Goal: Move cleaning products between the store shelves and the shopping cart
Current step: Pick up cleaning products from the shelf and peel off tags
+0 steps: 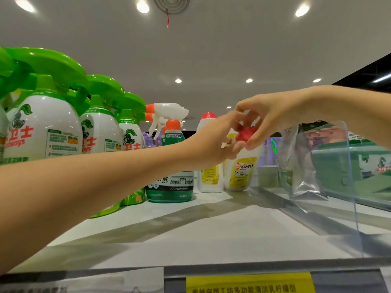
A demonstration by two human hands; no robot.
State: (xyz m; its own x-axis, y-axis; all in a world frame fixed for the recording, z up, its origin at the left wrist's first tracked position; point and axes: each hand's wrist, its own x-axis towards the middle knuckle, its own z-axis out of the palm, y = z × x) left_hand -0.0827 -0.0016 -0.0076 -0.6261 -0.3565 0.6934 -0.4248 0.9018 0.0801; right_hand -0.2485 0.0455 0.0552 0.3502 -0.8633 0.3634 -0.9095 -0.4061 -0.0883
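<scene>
The white plastic bottle with a yellow label stood on the white shelf, just right of the dark green spray bottle. The left hand gripped its shoulder; the right hand pinched its red cap.

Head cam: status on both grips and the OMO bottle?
Right grip pinches red cap. Left grip at neck of OMO bottle, hold blurred. Bottle on shelf. White bottle close alongside.

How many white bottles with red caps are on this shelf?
2. Left hand and right hand grip the OMO-labelled white bottle at its cap; the other red-capped bottle stands just left, behind it. More may be hidden.
</scene>
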